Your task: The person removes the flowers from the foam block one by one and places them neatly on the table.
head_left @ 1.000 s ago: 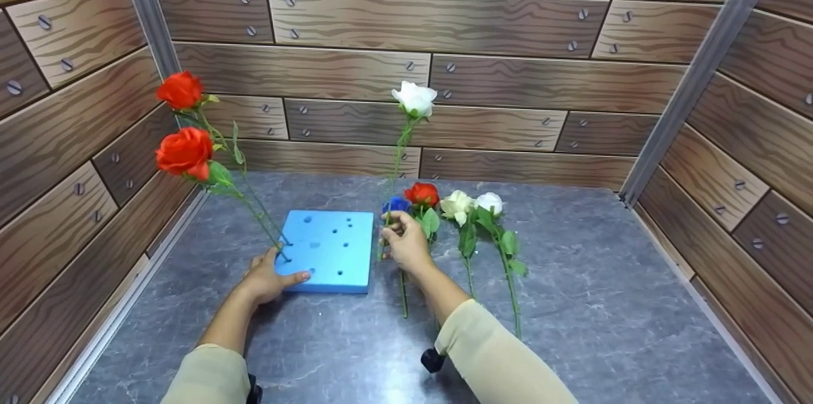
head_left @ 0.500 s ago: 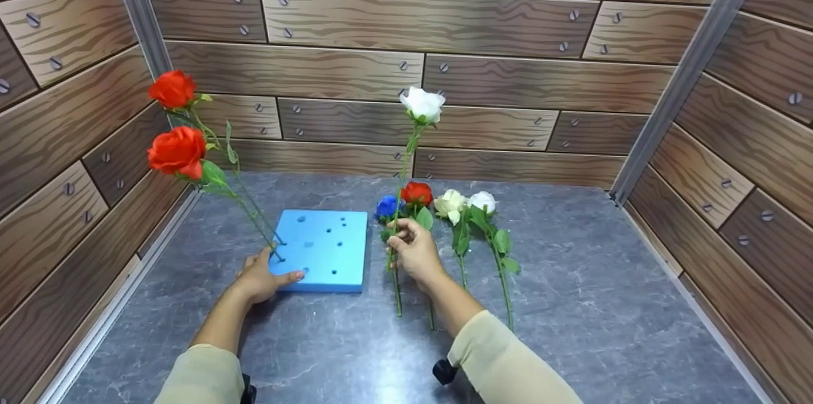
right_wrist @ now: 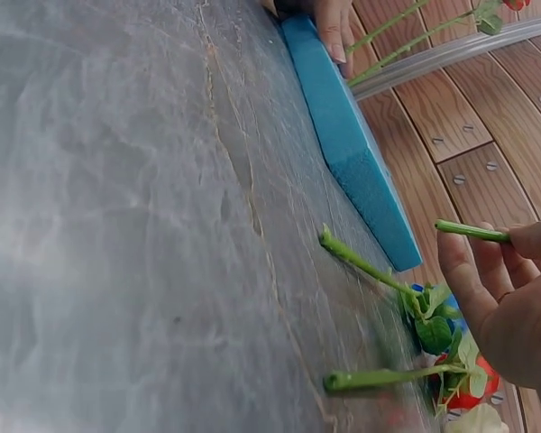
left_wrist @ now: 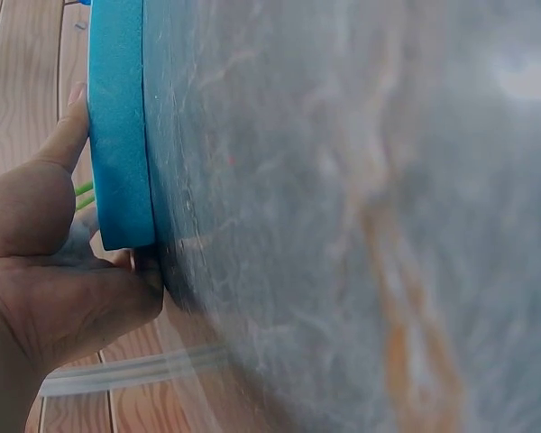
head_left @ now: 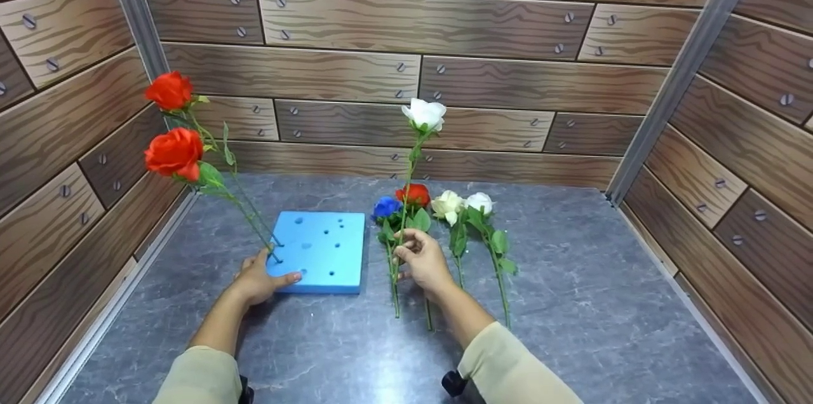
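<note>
My left hand (head_left: 257, 280) holds the near-left corner of a blue block with holes (head_left: 333, 261), thumb on its top face and fingers at its side. Two red artificial roses (head_left: 174, 153) stand leaning left in holes along the block's left edge. Between thumb and fingers, my right hand (head_left: 427, 264) pinches the stem of a white artificial rose (head_left: 424, 115), held upright to the right of the block. In the right wrist view the cut end of that stem (right_wrist: 472, 231) sticks out past the fingers, apart from the block.
Lying on the grey marbled table (head_left: 603, 302) are a blue rose (head_left: 386, 207), a red rose (head_left: 413, 194), a cream rose (head_left: 448, 206) and another white rose (head_left: 479, 202). Their stems point toward me. Wood-patterned walls (head_left: 356, 67) enclose the table's back and sides.
My right hand has carried the upright white rose to the right and a little toward me, away from the block. The left hand stays on the block. The head view has shifted slightly.
</note>
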Motion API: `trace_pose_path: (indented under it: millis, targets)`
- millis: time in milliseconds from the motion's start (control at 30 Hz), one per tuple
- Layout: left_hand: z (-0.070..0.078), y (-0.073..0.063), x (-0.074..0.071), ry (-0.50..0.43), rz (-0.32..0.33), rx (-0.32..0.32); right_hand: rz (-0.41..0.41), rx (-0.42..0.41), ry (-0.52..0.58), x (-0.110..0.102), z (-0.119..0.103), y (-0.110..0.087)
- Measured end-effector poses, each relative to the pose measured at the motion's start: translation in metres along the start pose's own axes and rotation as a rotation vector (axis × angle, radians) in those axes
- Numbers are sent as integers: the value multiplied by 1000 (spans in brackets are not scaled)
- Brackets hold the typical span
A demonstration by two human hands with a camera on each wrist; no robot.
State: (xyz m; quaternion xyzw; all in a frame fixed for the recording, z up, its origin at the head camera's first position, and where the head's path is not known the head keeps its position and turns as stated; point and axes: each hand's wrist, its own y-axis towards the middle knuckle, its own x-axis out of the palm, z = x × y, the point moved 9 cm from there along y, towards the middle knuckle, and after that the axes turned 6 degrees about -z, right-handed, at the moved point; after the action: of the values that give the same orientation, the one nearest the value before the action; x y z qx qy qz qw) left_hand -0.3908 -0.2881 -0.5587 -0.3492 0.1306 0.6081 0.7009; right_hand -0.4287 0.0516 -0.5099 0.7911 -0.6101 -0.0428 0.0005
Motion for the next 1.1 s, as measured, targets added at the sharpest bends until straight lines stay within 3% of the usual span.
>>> trace_pose_path:
  millis: [333,567,1100]
  targets:
    - [-5,3,1,-16,-24,-9,-21,18,-8,-16,2,-7]
    - [2,-1,1,5,6,2,-26,37,-20,-31,6,-13]
    - [0,-1,0,-10,-5,8,-32,71,-23,-54,7,-30]
